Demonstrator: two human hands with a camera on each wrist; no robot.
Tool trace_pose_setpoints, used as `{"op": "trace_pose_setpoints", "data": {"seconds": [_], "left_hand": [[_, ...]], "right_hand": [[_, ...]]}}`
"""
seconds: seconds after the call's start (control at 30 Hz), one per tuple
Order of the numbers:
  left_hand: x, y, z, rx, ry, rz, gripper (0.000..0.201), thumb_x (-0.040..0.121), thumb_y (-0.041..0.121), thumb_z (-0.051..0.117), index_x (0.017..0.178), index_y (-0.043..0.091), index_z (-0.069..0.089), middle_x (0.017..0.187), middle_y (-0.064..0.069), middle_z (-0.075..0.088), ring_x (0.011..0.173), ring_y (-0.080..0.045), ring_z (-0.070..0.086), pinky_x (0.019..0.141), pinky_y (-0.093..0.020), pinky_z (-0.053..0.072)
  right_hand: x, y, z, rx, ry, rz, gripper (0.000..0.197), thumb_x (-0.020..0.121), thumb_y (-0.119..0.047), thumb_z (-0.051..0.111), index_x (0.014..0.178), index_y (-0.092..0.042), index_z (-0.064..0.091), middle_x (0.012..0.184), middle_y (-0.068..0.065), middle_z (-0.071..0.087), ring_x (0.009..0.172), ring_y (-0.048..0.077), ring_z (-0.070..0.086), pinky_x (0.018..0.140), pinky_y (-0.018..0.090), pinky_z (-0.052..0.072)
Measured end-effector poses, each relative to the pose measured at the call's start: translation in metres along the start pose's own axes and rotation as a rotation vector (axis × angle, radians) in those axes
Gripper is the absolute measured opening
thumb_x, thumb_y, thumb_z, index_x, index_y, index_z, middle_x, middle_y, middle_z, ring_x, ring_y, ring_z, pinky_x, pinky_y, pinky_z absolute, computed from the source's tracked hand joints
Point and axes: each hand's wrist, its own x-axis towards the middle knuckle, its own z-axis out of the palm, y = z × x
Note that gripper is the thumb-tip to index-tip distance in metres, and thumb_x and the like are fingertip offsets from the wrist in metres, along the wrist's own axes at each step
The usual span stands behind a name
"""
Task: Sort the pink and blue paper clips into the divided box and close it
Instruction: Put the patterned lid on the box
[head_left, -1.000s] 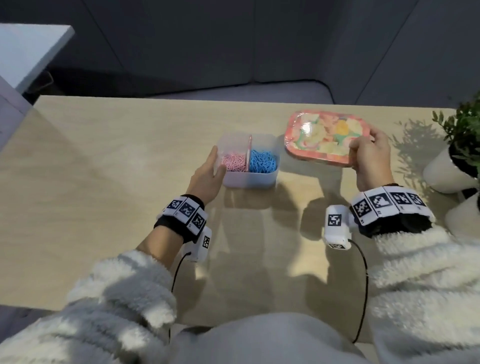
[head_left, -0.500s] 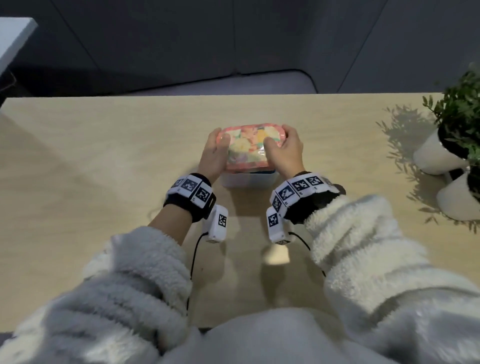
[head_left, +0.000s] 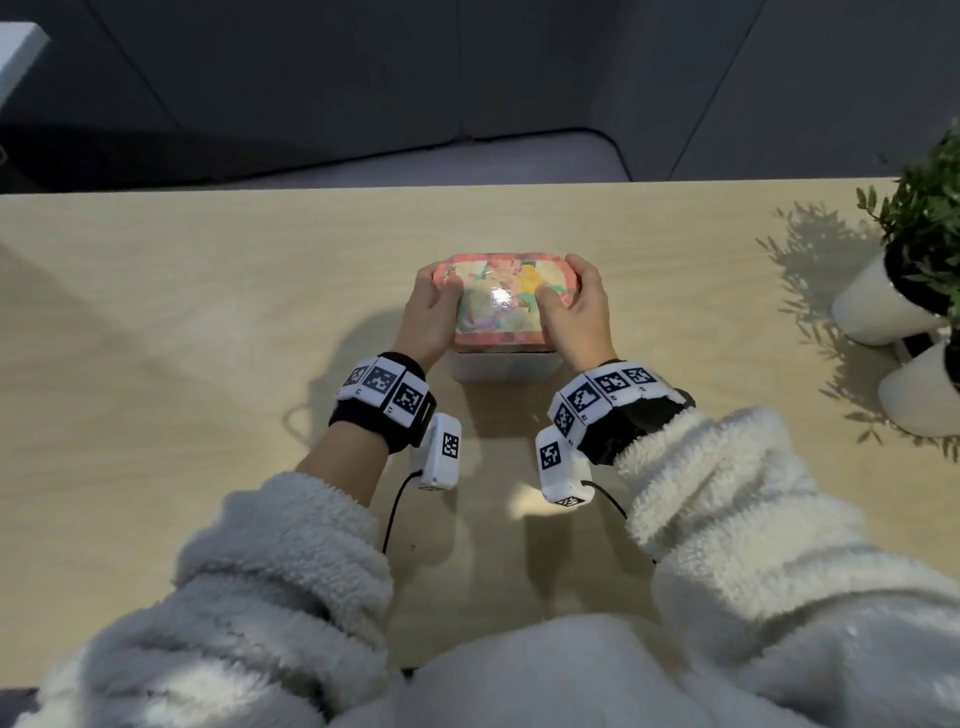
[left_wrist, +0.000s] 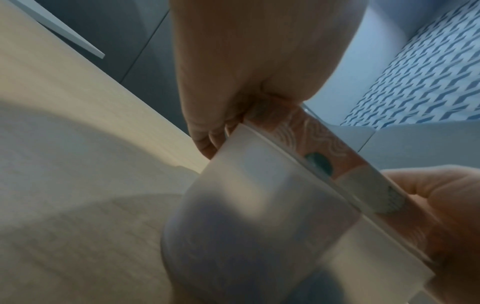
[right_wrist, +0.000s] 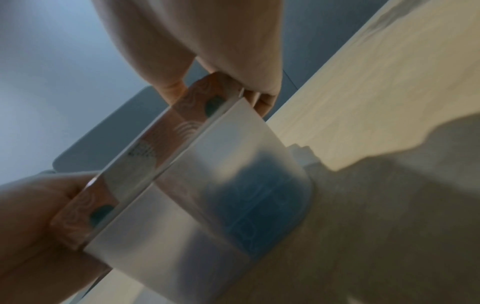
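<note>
Head view shows the lid (head_left: 503, 299) on the divided box (head_left: 504, 366) at the table's (head_left: 182, 312) middle, left hand (head_left: 428, 317) and right hand (head_left: 576, 317) curled round its ends, thumbs on top. Uneven pressing could leave one edge unseated or skid the box. Pale wooden table; potted plants (head_left: 914, 270) far right; dark wall panels beyond.

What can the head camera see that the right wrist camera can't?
Only the head camera shows the picture on top of the lid, both wrist bands, the fluffy sleeves and the potted plants. Only the right wrist camera shows blue paper clips through the frosted wall of the box. Both show the lid sitting on the box on the table, with the left hand and right hand gripping its ends.
</note>
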Motion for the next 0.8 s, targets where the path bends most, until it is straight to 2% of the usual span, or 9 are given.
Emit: {"op": "trace_pose_setpoints", "data": {"seconds": [0.07, 0.17, 0.23, 0.33, 0.5, 0.6, 0.67, 0.73, 0.8], "left_hand": [[-0.002, -0.002, 0.001, 0.011, 0.002, 0.016, 0.036, 0.096, 0.027, 0.038, 0.128, 0.011, 0.037, 0.118, -0.005, 0.052, 0.111, -0.023, 0.057, 0.099, -0.044, 0.047], [-0.003, -0.004, 0.002, 0.039, -0.020, 0.056, 0.035, 0.094, 0.031, 0.039, 0.124, 0.013, 0.039, 0.120, -0.008, 0.056, 0.109, -0.024, 0.059, 0.095, -0.046, 0.050], [-0.003, -0.005, 0.004, 0.023, -0.021, 0.064, 0.033, 0.095, 0.029, 0.037, 0.124, 0.014, 0.040, 0.120, -0.009, 0.056, 0.110, -0.025, 0.059, 0.094, -0.046, 0.050], [-0.002, -0.003, 0.005, -0.029, 0.003, 0.018, 0.030, 0.098, 0.022, 0.035, 0.126, 0.013, 0.040, 0.115, -0.004, 0.053, 0.108, -0.021, 0.058, 0.092, -0.039, 0.052], [-0.003, -0.006, 0.002, -0.100, 0.016, 0.001, 0.025, 0.097, 0.022, 0.037, 0.121, 0.016, 0.043, 0.116, -0.004, 0.054, 0.106, -0.020, 0.058, 0.089, -0.035, 0.053], [-0.001, -0.009, 0.004, -0.128, 0.015, 0.011, 0.025, 0.098, 0.020, 0.035, 0.122, 0.014, 0.041, 0.115, -0.005, 0.053, 0.101, -0.017, 0.058, 0.082, -0.029, 0.054], [0.000, -0.010, 0.006, -0.142, 0.029, 0.012, 0.023, 0.098, 0.018, 0.034, 0.120, 0.014, 0.040, 0.113, -0.007, 0.052, 0.102, -0.020, 0.058, 0.084, -0.033, 0.053], [0.001, -0.012, 0.008, -0.149, 0.045, 0.027, 0.018, 0.098, 0.017, 0.034, 0.115, 0.016, 0.040, 0.112, -0.008, 0.053, 0.102, -0.022, 0.059, 0.084, -0.034, 0.053], [0.001, -0.013, 0.010, -0.156, 0.048, 0.044, 0.019, 0.098, 0.016, 0.033, 0.116, 0.013, 0.040, 0.110, -0.008, 0.052, 0.098, -0.020, 0.059, 0.080, -0.029, 0.054]], "right_hand": [[-0.001, 0.002, -0.001, 0.024, 0.001, -0.020, 0.055, 0.081, -0.023, 0.056, 0.133, -0.021, 0.039, 0.130, 0.013, 0.047, 0.116, 0.025, 0.051, 0.104, 0.044, 0.043], [0.000, 0.006, -0.005, 0.100, 0.003, -0.006, 0.050, 0.087, -0.012, 0.053, 0.134, -0.015, 0.038, 0.125, 0.008, 0.051, 0.110, 0.020, 0.053, 0.103, 0.039, 0.045], [-0.001, 0.009, -0.003, 0.084, 0.008, -0.030, 0.052, 0.084, -0.020, 0.053, 0.134, -0.020, 0.038, 0.128, 0.009, 0.049, 0.116, 0.023, 0.052, 0.104, 0.044, 0.043], [-0.003, 0.018, 0.000, 0.006, 0.023, -0.083, 0.053, 0.087, -0.026, 0.048, 0.138, -0.026, 0.035, 0.134, 0.007, 0.044, 0.124, 0.024, 0.044, 0.107, 0.046, 0.039], [-0.001, 0.020, 0.000, 0.012, 0.022, -0.070, 0.051, 0.085, -0.030, 0.045, 0.135, -0.035, 0.038, 0.119, -0.007, 0.041, 0.124, 0.022, 0.043, 0.106, 0.046, 0.039], [0.000, 0.021, -0.001, -0.027, 0.040, -0.115, 0.046, 0.091, -0.022, 0.043, 0.136, -0.029, 0.040, 0.128, -0.002, 0.046, 0.126, 0.020, 0.039, 0.108, 0.042, 0.036], [0.002, 0.020, -0.003, -0.075, 0.041, -0.166, 0.043, 0.093, -0.019, 0.040, 0.136, -0.024, 0.041, 0.136, 0.000, 0.046, 0.126, 0.020, 0.039, 0.109, 0.041, 0.035], [0.007, 0.018, -0.003, -0.094, 0.029, -0.186, 0.043, 0.092, -0.023, 0.037, 0.135, -0.025, 0.042, 0.136, 0.001, 0.049, 0.124, 0.022, 0.044, 0.105, 0.045, 0.039], [0.010, 0.018, -0.002, -0.110, 0.032, -0.179, 0.044, 0.090, -0.026, 0.034, 0.133, -0.026, 0.043, 0.133, 0.002, 0.051, 0.121, 0.024, 0.047, 0.102, 0.047, 0.041]]}}
